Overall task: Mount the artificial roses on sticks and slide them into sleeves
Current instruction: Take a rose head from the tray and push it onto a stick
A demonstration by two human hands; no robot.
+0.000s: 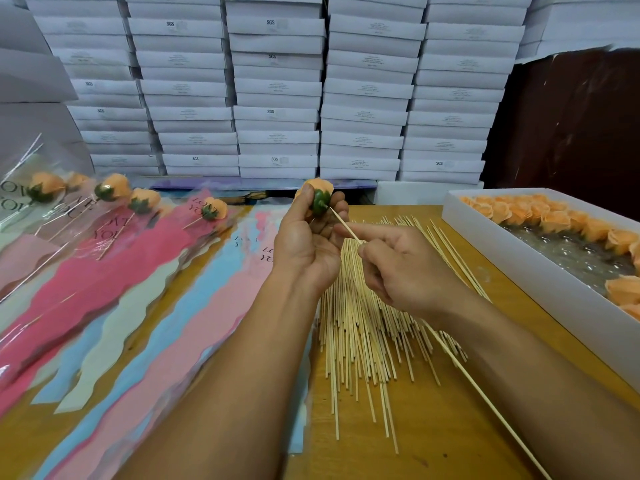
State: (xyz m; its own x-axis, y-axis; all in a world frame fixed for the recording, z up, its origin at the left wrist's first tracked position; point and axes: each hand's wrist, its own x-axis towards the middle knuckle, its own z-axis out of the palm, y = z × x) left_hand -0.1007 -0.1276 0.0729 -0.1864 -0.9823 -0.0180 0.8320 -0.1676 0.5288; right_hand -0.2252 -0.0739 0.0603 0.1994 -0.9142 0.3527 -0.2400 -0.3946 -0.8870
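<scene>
My left hand (308, 237) grips an orange artificial rose (320, 190) with its green base turned toward me. My right hand (398, 265) pinches a thin wooden stick (485, 400), and the stick's tip touches the middle of the green base. The stick runs back under my right forearm to the lower right. A pile of loose sticks (367, 323) lies on the wooden table below my hands. Coloured sleeves (194, 306) printed "LOVE YOU" lie fanned out at the left. Several finished roses in sleeves (114, 192) lie at the far left.
A white tray (519, 251) at the right holds rows of orange rose heads (554, 216) on clear wrap. Stacks of white boxes (277, 91) form a wall behind the table. The table's bare wood (433, 427) shows near the front.
</scene>
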